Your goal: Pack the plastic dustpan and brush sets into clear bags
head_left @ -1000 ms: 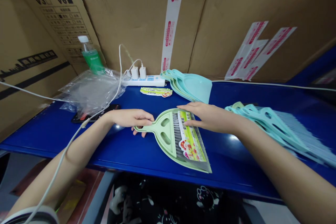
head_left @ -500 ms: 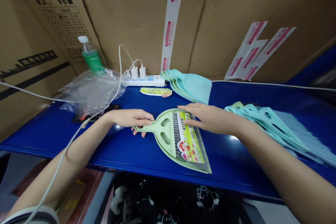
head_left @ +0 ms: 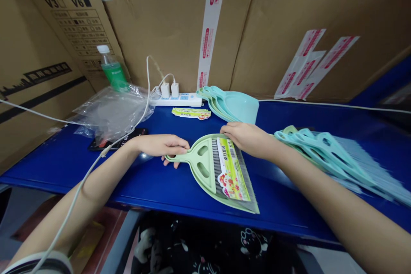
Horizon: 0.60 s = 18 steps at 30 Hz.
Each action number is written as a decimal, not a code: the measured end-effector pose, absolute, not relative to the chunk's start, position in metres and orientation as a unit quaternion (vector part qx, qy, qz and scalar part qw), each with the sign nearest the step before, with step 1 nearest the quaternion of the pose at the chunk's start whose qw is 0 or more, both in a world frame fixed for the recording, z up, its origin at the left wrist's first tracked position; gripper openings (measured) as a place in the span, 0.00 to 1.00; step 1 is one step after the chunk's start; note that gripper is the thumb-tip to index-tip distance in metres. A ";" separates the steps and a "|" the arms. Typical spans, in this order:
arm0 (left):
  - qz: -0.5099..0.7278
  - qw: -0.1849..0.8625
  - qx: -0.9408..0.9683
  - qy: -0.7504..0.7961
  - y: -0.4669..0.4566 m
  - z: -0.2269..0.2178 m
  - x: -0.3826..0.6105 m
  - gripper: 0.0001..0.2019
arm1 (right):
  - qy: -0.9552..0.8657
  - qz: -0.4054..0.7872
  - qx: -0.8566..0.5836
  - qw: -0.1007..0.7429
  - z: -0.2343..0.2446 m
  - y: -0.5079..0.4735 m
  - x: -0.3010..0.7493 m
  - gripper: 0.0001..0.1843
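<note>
A pale green dustpan [head_left: 205,168] lies flat on the blue table [head_left: 154,188] with a small brush nested in it, its grey bristles [head_left: 220,170] showing. A colourful label card [head_left: 231,168] rests on the bristles. My left hand [head_left: 162,144] is closed on the dustpan's handle end, fingers curled over it. My right hand [head_left: 244,138] grips the far edge of the dustpan and the top of the card, fingers curled.
A stack of teal dustpans [head_left: 234,105] and a loose label [head_left: 191,113] lie behind. Teal brushes [head_left: 334,154] are piled at right. A power strip [head_left: 178,99], plastic bags [head_left: 112,111], a phone [head_left: 115,140], a green bottle [head_left: 111,68] and cardboard boxes stand behind.
My right hand drew back from lying flat on the card and now curls round the dustpan's far edge. The left hand has not moved.
</note>
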<state>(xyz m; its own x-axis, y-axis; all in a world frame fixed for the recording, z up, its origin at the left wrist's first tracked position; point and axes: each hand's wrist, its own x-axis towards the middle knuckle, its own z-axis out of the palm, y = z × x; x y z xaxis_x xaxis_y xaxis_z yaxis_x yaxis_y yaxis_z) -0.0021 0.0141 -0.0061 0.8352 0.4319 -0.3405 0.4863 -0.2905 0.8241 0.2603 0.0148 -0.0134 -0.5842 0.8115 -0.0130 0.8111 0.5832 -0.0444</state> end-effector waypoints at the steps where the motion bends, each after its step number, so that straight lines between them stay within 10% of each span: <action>1: -0.024 0.519 0.804 0.288 0.014 -0.006 -0.002 0.17 | -0.890 0.021 -0.455 0.002 -0.013 0.015 0.260 0.14; 18: 0.085 -0.099 0.808 0.575 0.010 0.003 0.002 0.15 | -0.893 -0.002 -0.450 0.001 -0.016 0.015 0.264 0.12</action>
<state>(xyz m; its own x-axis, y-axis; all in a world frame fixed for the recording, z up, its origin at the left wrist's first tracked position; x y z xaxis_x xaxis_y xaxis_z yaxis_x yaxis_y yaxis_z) 0.0022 0.0098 0.0034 0.3237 0.9123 0.2510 0.9459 -0.3187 -0.0614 0.2642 0.0146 -0.0162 -0.5955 0.8033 0.0037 0.8034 0.5955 0.0025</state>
